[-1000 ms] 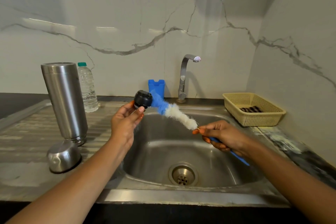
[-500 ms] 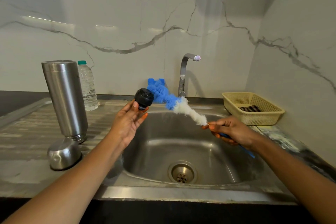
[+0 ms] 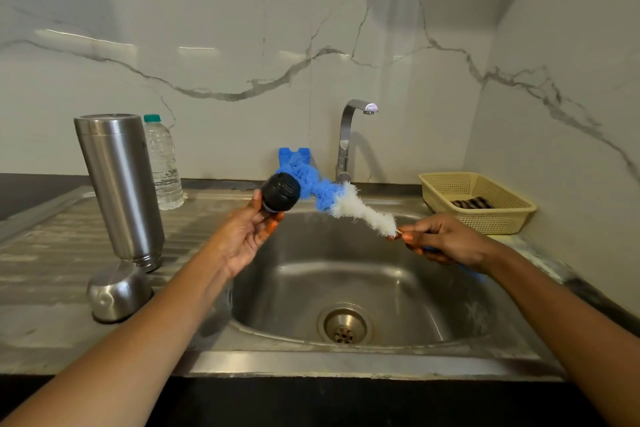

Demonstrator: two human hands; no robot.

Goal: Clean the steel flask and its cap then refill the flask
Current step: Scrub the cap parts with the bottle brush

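Cap-scrub step, I think. Over the sink (image 3: 346, 366), L hand (image 3: 242, 239) pinches the black cap (image 3: 280, 192) w/ fingertips. R hand (image 3: 446, 241) grips the brush (image 3: 332, 199) handle, blue end on the cap. Steel flask (image 3: 119, 187) stands on the left drainboard, steel cup (image 3: 117, 291) in front, bottle (image 3: 164, 166) behind. Next: rinse under the tap (image 3: 346, 139) at the back edge; nothing sits between.

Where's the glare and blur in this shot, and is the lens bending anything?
Head view: glare streaks lie across the marble wall at upper left; the brush bristles look softly smeared, while the black cap in the left hand is fairly crisp; the steel flask seems to lean, likely from wide-angle distortion; the tap casts a soft shadow on the wall.
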